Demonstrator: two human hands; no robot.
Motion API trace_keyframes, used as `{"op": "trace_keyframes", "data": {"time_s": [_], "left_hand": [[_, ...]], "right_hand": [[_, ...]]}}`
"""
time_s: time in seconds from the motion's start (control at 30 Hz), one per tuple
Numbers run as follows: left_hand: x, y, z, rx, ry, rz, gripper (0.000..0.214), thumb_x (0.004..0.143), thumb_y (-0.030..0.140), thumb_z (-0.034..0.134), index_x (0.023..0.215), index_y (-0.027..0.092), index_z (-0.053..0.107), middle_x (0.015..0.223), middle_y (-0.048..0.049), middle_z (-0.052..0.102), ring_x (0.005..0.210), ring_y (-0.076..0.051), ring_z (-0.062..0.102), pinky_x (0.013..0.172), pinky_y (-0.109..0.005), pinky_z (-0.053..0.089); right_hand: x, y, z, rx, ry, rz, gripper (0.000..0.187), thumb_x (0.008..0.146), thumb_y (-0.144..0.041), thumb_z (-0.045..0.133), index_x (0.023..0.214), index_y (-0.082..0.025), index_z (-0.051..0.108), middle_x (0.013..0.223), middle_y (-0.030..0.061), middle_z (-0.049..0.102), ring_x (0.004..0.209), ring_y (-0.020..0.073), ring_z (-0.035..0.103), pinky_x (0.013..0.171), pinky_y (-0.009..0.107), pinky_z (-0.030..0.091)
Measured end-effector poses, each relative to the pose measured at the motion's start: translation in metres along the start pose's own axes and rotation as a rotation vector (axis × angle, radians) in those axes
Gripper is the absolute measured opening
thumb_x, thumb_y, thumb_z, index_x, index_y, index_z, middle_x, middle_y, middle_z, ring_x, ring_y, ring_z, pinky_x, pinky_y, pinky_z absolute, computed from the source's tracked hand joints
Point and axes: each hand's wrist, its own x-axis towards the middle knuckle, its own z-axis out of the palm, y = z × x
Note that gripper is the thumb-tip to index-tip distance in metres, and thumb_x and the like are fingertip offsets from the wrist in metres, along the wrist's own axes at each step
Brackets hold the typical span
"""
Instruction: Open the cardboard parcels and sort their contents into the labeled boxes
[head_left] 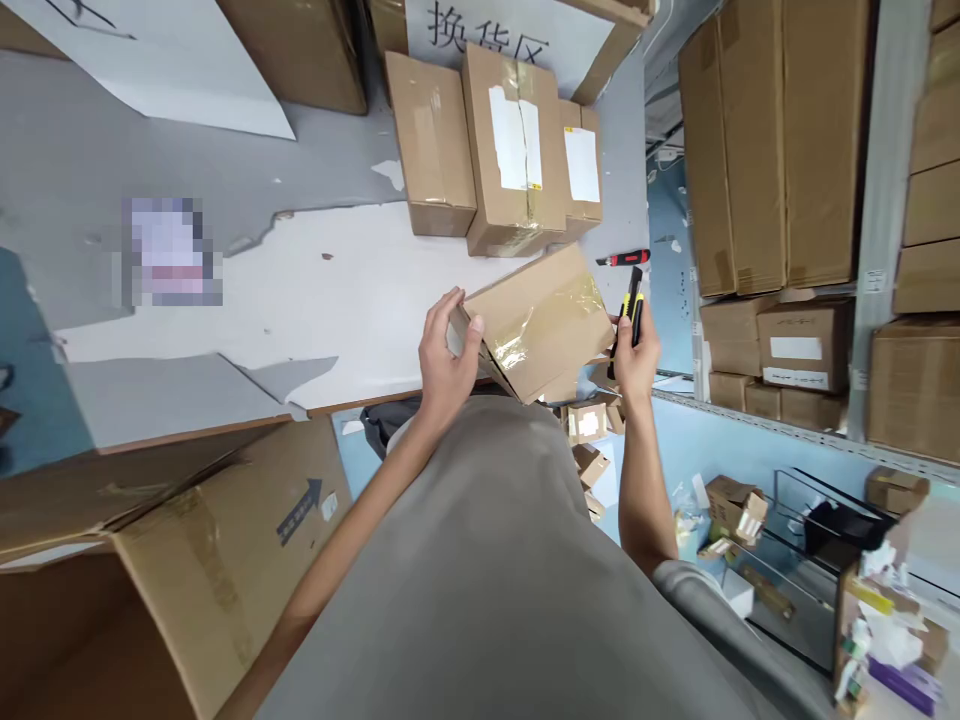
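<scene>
A taped brown cardboard box [540, 315] is tilted at the table's front edge, close to my body. My left hand [448, 355] grips its left end, thumb on the top face and fingers round the side. In my right hand [636, 350] is a black and yellow utility knife [632, 308], pointing away from me beside the box's right end. Whether the right fingertips touch the box, I cannot tell. A red and black utility knife [624, 258] lies on the table just beyond. Glossy clear tape crosses the held box.
Three closed boxes [517, 150] stand behind the held one, before a sign with Chinese characters [487, 30]. A large open carton [217, 540] is at lower left. Shelves with cartons [795, 345] rise at right. Small boxes [589, 422] lie below the table edge.
</scene>
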Motion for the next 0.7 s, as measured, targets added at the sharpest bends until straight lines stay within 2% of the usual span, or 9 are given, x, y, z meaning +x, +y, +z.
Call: {"op": "trace_keyframes", "data": {"time_s": [0.1,0.2,0.27,0.33,0.43,0.5,0.6,0.7], "left_hand": [[-0.003,-0.004,0.008,0.016,-0.014,-0.02,0.08,0.115,0.077,0.045,0.181,0.034,0.036,0.188,-0.0169,0.04,0.176,-0.031,0.039,0.142,-0.052,0.038],[0.008,-0.009,0.002,-0.006,0.04,-0.084,0.084,0.114,0.08,0.045,0.184,0.038,0.026,0.192,-0.0155,0.033,0.177,-0.032,0.037,0.142,-0.055,0.039],[0.019,-0.014,-0.016,-0.017,0.069,-0.111,0.082,0.114,0.08,0.043,0.184,0.041,0.026,0.191,-0.0144,0.036,0.175,-0.033,0.042,0.141,-0.058,0.041],[0.029,-0.02,-0.045,0.007,0.062,-0.11,0.08,0.114,0.079,0.043,0.184,0.043,0.026,0.189,-0.0126,0.039,0.172,-0.033,0.047,0.139,-0.059,0.044],[0.036,-0.03,-0.093,0.091,0.049,-0.112,0.083,0.11,0.078,0.054,0.182,0.042,0.031,0.187,-0.0131,0.043,0.169,-0.036,0.052,0.139,-0.064,0.044],[0.035,-0.033,-0.116,0.149,0.067,-0.124,0.09,0.105,0.079,0.064,0.181,0.039,0.036,0.185,-0.0144,0.046,0.169,-0.038,0.051,0.139,-0.065,0.044],[0.032,-0.025,-0.131,0.21,0.086,-0.105,0.098,0.099,0.081,0.073,0.18,0.037,0.039,0.184,-0.0132,0.048,0.17,-0.039,0.049,0.143,-0.066,0.039],[0.03,0.004,-0.124,0.339,0.114,-0.013,0.094,0.1,0.079,0.075,0.179,0.042,0.042,0.188,-0.0018,0.045,0.179,-0.042,0.031,0.148,-0.071,0.026]], "right_hand": [[-0.001,0.004,0.013,0.067,-0.004,-0.008,0.065,0.121,-0.03,0.037,0.176,0.003,0.048,0.162,0.0344,0.066,0.144,0.0254,0.072,0.103,0.034,0.06],[-0.014,0.002,0.025,0.134,-0.007,-0.028,0.066,0.121,-0.038,0.043,0.178,-0.006,0.049,0.167,0.0297,0.064,0.141,0.0256,0.074,0.106,0.035,0.062],[-0.025,-0.005,0.035,0.222,-0.015,-0.063,0.067,0.121,-0.042,0.041,0.181,-0.013,0.046,0.165,0.0247,0.069,0.135,0.0254,0.077,0.107,0.036,0.063],[-0.033,-0.016,0.046,0.332,-0.038,-0.119,0.066,0.122,-0.042,0.037,0.184,-0.018,0.04,0.163,0.0206,0.072,0.131,0.0253,0.079,0.108,0.037,0.064],[-0.04,-0.035,0.057,0.418,-0.129,-0.205,0.067,0.124,-0.039,0.032,0.188,-0.022,0.03,0.159,0.0162,0.076,0.127,0.0253,0.082,0.108,0.038,0.065],[-0.041,-0.044,0.06,0.425,-0.212,-0.249,0.067,0.124,-0.038,0.031,0.189,-0.022,0.025,0.154,0.0144,0.079,0.125,0.0255,0.083,0.107,0.038,0.066],[-0.04,-0.048,0.056,0.427,-0.29,-0.301,0.068,0.124,-0.036,0.033,0.19,-0.023,0.023,0.152,0.0125,0.081,0.125,0.0263,0.083,0.106,0.038,0.066],[-0.041,-0.043,0.05,0.436,-0.308,-0.319,0.068,0.124,-0.036,0.031,0.19,-0.024,0.023,0.155,0.0118,0.079,0.127,0.0262,0.083,0.107,0.038,0.066]]}}
